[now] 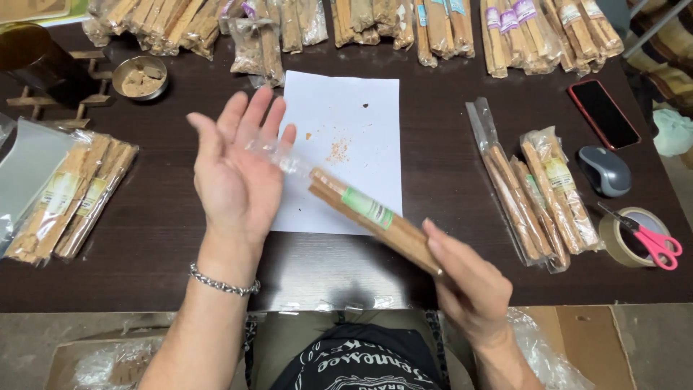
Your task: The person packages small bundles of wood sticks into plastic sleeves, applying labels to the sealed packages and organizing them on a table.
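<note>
My right hand [462, 278] grips the near end of a clear plastic packet of brown wooden sticks [368, 213] with a green label, held slanted above the dark table [159, 238]. My left hand [234, 170] is open, palm up, fingers spread, with the packet's empty clear end lying against its fingers. A chain bracelet [224, 284] circles the left wrist. Under the packet lies a white sheet of paper [346, 115] with brown crumbs on it.
Filled stick packets lie at the left [68, 198], at the right [538, 195] and in a row along the far edge [433, 25]. A small metal bowl [141, 78], a phone [603, 112], a computer mouse [605, 171], a tape roll [629, 235] and pink-handled scissors [653, 242] are about.
</note>
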